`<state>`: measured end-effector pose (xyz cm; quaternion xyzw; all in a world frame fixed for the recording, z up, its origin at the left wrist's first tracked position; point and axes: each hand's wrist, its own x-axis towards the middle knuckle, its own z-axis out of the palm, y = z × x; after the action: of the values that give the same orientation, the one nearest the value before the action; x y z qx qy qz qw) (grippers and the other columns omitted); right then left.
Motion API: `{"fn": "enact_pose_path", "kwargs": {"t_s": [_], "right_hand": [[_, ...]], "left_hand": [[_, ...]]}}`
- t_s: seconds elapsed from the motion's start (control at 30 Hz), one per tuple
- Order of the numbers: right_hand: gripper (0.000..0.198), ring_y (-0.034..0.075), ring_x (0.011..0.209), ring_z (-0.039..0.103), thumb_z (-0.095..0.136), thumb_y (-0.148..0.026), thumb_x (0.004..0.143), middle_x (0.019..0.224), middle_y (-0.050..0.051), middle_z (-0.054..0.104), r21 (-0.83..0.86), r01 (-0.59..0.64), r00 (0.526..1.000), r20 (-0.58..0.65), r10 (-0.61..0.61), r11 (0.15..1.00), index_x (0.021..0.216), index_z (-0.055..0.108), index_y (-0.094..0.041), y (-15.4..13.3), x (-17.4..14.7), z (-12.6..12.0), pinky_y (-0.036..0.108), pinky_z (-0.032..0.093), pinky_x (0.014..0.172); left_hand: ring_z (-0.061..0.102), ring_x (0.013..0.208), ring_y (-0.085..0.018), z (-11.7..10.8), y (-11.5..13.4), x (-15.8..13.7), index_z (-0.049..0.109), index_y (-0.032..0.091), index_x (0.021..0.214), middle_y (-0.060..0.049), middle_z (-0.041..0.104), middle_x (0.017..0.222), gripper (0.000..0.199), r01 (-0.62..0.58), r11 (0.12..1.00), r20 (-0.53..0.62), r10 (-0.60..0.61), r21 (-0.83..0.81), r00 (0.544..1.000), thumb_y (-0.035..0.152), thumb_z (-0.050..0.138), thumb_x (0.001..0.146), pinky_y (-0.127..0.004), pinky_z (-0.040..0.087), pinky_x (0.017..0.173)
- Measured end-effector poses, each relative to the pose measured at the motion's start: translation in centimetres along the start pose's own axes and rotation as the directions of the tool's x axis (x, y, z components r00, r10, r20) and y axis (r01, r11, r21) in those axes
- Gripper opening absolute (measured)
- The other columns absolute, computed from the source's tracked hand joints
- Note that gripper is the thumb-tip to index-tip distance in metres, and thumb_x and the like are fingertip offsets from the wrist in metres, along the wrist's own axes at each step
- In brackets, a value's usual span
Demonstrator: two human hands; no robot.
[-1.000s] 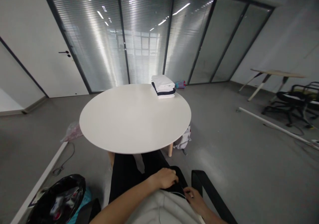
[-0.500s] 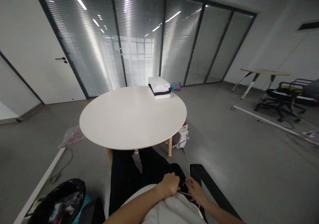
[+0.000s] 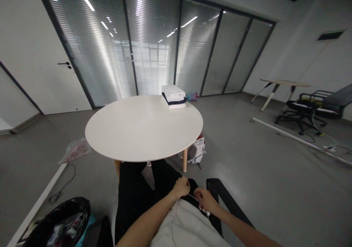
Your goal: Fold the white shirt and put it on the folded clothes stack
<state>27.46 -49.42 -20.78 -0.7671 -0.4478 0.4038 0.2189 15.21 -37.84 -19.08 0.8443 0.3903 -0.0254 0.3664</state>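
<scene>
My left hand (image 3: 181,187) is closed at my lap, its fingers pinched on a thin white cord (image 3: 193,196). The cord runs across to my right hand (image 3: 205,200), whose fingers are also closed on it. A loop of the same cord hangs over the light top on my belly, and a small white piece shows below my right hand. What lies inside the fingers is too small to make out. Both hands are above my dark trousers (image 3: 134,183), beside the black armrest (image 3: 231,203).
A round white table (image 3: 137,133) stands ahead, with a stack of folded cloth (image 3: 173,96) at its far right. A bin with a black liner (image 3: 60,225) is at lower left. A backpack (image 3: 197,151) sits under the table's right side; a white floor strip (image 3: 291,137) lies farther right.
Both hands have shifted slightly up and left in view, with the cord now stretched between them. The view itself has turned a little to the right.
</scene>
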Motion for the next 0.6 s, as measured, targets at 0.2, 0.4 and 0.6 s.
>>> {"fn": "enact_pose_path", "kwargs": {"t_s": [0.2,0.4,0.6], "right_hand": [[0.006,0.014,0.037,0.052,0.054,-0.016,0.064,0.047,0.0,0.055,0.005,-0.125,0.976,0.179,0.123,0.992,0.059,0.054,-0.018,0.1,0.4,-0.4,0.022,0.037,0.039],[0.016,0.013,0.057,0.051,0.054,-0.014,0.058,0.048,-0.004,0.046,0.016,0.043,0.998,0.043,-0.043,0.999,0.048,0.042,-0.019,0.5,-0.6,-0.3,0.023,0.038,0.055],[0.008,0.015,0.06,0.05,0.048,-0.018,0.058,0.051,-0.004,0.044,0.019,0.08,0.991,-0.105,-0.078,0.997,0.051,0.044,-0.02,1.0,-0.8,0.9,0.027,0.038,0.06]], "left_hand": [[0.068,0.088,-0.017,-0.2,-0.4,-0.5,0.068,0.012,0.102,-0.009,0.07,0.098,0.025,-0.011,1.0,0.045,0.011,-0.001,0.999,0.007,0.053,0.083,-0.022,0.05,0.072],[0.06,0.117,-0.028,-1.2,1.2,-2.9,0.072,0.02,0.101,-0.011,0.063,0.126,0.028,-0.16,0.979,0.045,0.155,0.128,0.987,0.017,0.07,0.073,-0.037,0.049,0.099],[0.065,0.111,-0.039,-0.9,3.0,-5.1,0.073,0.013,0.108,-0.02,0.07,0.112,0.037,-0.174,0.961,0.148,0.144,0.213,0.979,0.037,0.063,0.082,-0.051,0.051,0.095]]}}
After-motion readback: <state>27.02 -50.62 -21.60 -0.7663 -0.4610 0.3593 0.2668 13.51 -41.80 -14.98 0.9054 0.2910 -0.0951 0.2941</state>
